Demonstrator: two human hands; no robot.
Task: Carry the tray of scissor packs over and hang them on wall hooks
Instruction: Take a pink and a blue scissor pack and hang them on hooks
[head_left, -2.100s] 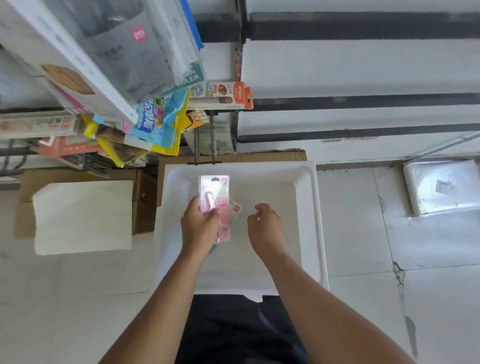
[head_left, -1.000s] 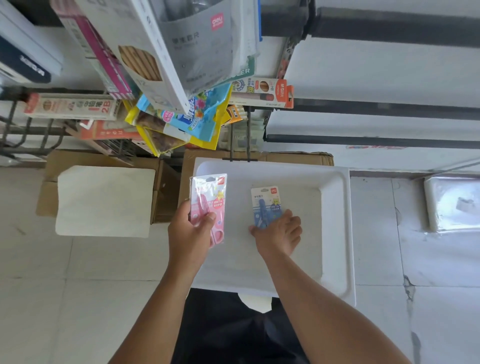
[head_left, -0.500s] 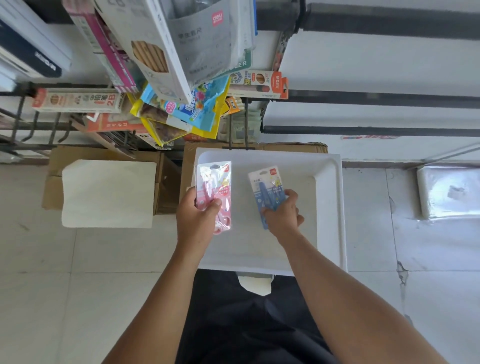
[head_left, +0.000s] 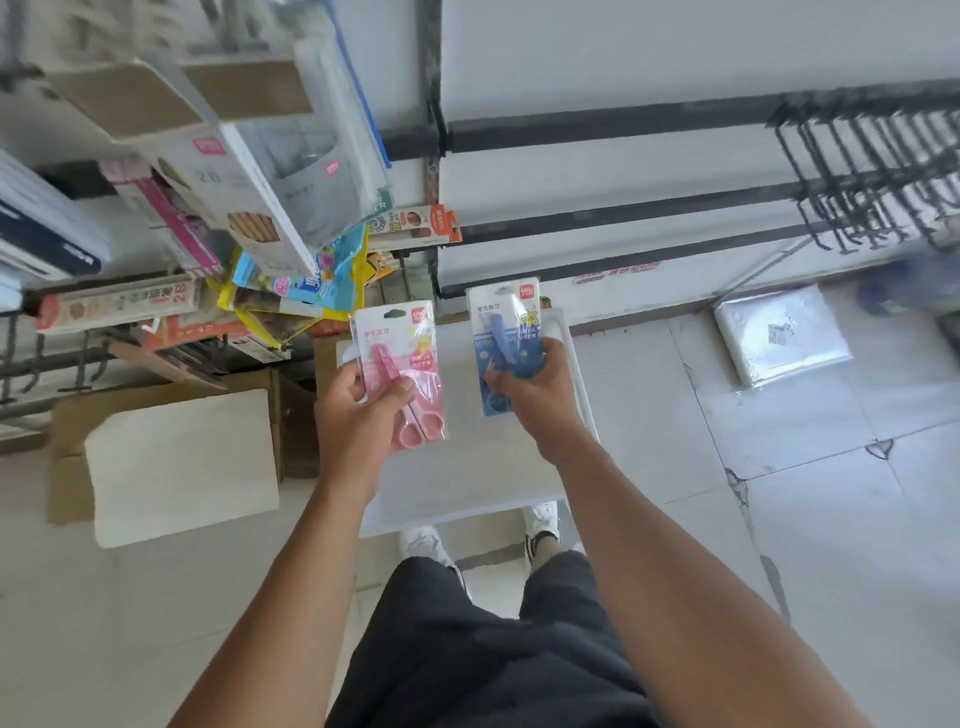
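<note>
Scissor packs, two, held upright side by side above white tray (head_left: 467, 483).

Pink scissor pack (head_left: 399, 364) pinched at its lower half in left hand (head_left: 358, 415); blue scissor pack (head_left: 506, 338) gripped low in right hand (head_left: 540, 395), its bottom edge hidden behind the fingers. Empty wall hooks (head_left: 872, 171) upper right, blurred. Print on both packs illegible.

Lower halves of pink scissor pack (head_left: 400, 364) and blue scissor pack (head_left: 506, 340) covered by fingers. Black wire wall hooks (head_left: 872, 171) at 2 o'clock motion-blurred, cropped by frame edge.
</note>
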